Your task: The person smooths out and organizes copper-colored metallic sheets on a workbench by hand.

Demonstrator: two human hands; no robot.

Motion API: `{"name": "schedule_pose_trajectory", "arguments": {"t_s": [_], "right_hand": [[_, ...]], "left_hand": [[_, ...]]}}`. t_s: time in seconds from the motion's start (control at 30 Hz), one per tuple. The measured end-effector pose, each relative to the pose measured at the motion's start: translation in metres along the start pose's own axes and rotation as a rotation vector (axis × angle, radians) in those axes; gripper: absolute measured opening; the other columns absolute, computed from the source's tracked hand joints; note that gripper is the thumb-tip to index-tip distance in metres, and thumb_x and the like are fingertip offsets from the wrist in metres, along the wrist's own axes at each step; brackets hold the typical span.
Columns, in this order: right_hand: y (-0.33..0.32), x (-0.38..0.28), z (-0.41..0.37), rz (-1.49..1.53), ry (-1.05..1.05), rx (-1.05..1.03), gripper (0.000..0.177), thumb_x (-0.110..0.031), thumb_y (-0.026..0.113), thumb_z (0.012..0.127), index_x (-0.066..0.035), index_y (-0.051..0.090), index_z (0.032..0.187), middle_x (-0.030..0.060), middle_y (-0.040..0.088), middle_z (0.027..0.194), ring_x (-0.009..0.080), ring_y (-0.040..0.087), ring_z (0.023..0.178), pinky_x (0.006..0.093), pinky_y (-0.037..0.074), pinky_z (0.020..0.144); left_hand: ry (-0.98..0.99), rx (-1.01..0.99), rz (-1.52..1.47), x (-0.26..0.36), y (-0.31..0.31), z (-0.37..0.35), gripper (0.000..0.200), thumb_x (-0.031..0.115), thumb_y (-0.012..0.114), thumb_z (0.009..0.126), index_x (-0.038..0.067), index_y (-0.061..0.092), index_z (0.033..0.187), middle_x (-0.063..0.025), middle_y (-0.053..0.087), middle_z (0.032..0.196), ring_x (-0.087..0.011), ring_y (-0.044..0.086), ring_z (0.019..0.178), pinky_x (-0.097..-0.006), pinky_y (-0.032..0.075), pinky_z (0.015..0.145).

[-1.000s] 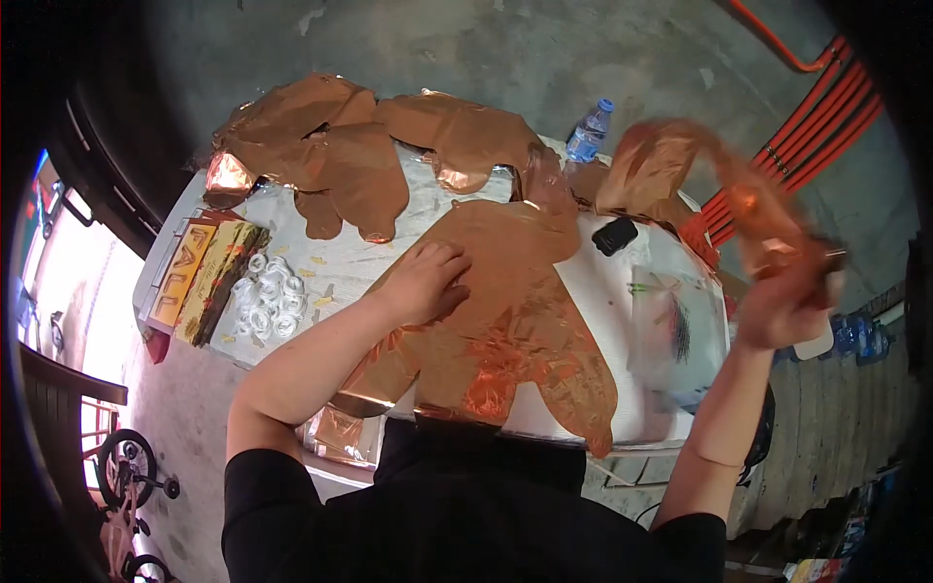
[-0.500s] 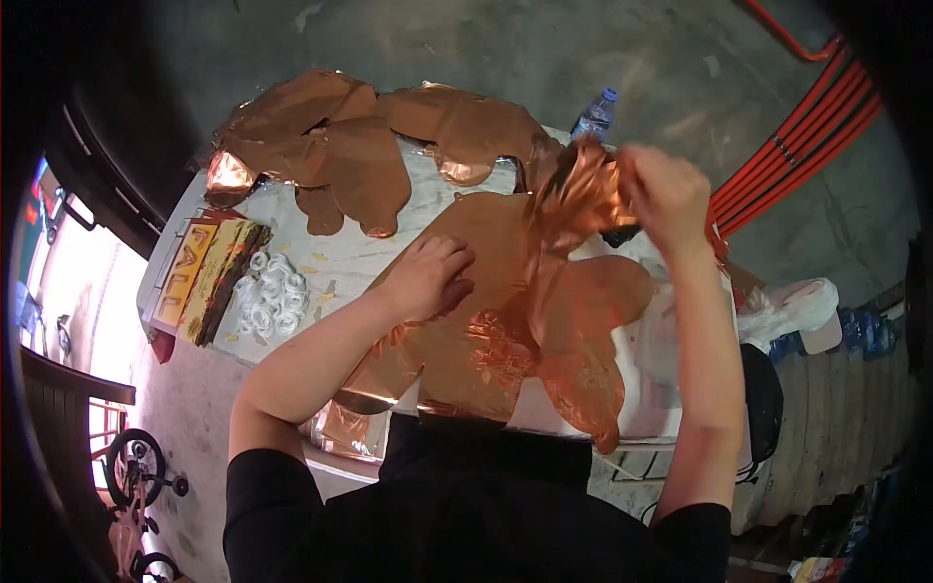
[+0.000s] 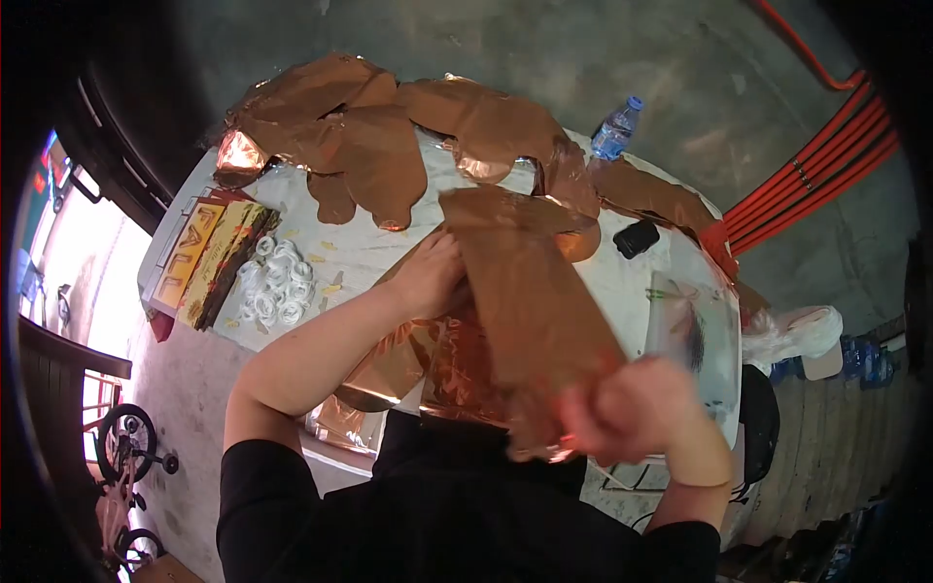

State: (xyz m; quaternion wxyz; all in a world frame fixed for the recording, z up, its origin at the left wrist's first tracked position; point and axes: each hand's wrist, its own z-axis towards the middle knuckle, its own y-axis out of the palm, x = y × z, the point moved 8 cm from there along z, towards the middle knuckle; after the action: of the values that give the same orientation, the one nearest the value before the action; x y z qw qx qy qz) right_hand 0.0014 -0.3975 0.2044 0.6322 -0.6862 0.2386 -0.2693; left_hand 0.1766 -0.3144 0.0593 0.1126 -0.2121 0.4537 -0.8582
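Water bottle (image 3: 616,129), white rolls (image 3: 275,288), banner packs (image 3: 206,260), black box (image 3: 637,238), red pipes (image 3: 816,175)

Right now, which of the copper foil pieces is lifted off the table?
The long foil piece in the middle: the right hand grips its near end, and the left hand touches its side. The other foil pieces lie flat.

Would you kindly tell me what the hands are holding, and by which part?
The right hand grips the copper foil sheet by its near end. The left hand rests against the sheet's side; whether it grips cannot be told.
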Motion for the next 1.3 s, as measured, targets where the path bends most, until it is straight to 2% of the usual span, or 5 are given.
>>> {"name": "schedule_pose_trajectory", "arguments": {"t_s": [0.07,0.13,0.4,0.73,1.3], "right_hand": [[0.022,-0.034,-0.002,-0.302,-0.307,0.500,0.011,-0.022,0.058,0.077,-0.011,0.061,0.080,0.0000,0.043,0.057,0.0130,0.043,0.046,0.0266,0.033,0.043],[0.048,-0.043,-0.001,-0.303,-0.295,0.462,0.012,-0.021,0.058,0.077,-0.011,0.061,0.084,-0.0010,0.042,0.059,0.0118,0.043,0.047,0.0253,0.034,0.044],[0.088,-0.022,0.016,0.282,-0.163,0.084,0.039,-0.032,0.066,0.072,-0.008,0.060,0.101,0.0049,0.054,0.085,0.0202,0.055,0.077,0.0327,0.044,0.067],[0.149,0.130,0.055,0.285,0.566,0.388,0.059,-0.033,0.057,0.086,0.000,0.041,0.131,0.0197,0.033,0.140,0.0366,0.032,0.129,0.0464,0.025,0.105],[0.169,0.096,0.089,0.239,0.469,0.157,0.072,-0.045,0.050,0.087,-0.003,0.027,0.140,0.0183,0.022,0.147,0.0351,0.016,0.137,0.0546,0.011,0.108]], "left_hand": [[-0.004,0.103,-0.026,0.004,-0.010,-0.002,0.036,0.021,0.061,0.076,0.010,0.057,0.109,-0.0091,0.052,0.113,-0.0285,0.045,0.110,-0.0380,0.035,0.094],[-0.138,-0.220,-0.038,-0.003,0.006,-0.004,0.043,0.019,0.065,0.072,0.009,0.056,0.114,-0.0108,0.050,0.120,-0.0288,0.046,0.110,-0.0392,0.036,0.096],[-0.065,-0.038,-0.061,0.004,-0.008,-0.002,0.037,0.018,0.061,0.078,0.003,0.055,0.112,-0.0118,0.051,0.116,-0.0299,0.047,0.106,-0.0382,0.037,0.094],[-0.087,-0.068,-0.076,0.005,-0.007,0.000,0.039,0.017,0.062,0.077,0.003,0.054,0.113,-0.0120,0.050,0.115,-0.0301,0.048,0.103,-0.0380,0.037,0.092],[-0.428,-0.053,-0.632,-0.031,-0.005,-0.004,0.045,0.002,0.051,0.083,0.001,0.040,0.127,-0.0196,0.057,0.100,-0.0307,0.055,0.096,-0.0366,0.044,0.083]]}}
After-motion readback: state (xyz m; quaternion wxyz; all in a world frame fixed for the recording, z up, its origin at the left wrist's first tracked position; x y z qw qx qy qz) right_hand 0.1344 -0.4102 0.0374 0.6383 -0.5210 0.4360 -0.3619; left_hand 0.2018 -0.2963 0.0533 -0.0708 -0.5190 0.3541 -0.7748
